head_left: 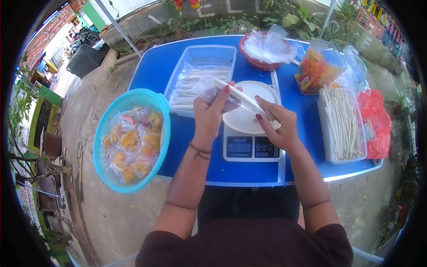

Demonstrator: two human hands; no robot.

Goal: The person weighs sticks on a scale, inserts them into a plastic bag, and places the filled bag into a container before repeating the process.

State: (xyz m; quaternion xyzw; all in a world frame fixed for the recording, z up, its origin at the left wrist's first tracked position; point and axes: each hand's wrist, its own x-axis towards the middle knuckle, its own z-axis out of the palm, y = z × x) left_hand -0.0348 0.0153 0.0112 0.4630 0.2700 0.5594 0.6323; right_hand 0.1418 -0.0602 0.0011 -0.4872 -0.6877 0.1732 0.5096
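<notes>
Over a white kitchen scale (230, 152) with a round white plate (242, 122), my left hand (212, 109) pinches a clear plastic bag (205, 87) and one end of a bundle of thin white sticks (242, 97). My right hand (279, 122) has its fingers closed on the other end of the bundle, which slants down to the right. Behind my left hand, a clear tray (181, 58) holds several bagged stick bundles (198, 80).
A turquoise basin (100, 153) of bagged yellow-orange food stands at the left. A red basket (262, 66) of plastic bags is at the back. On the right are a tub of orange pieces (318, 69), a container of loose sticks (341, 124) and a red bag (376, 115).
</notes>
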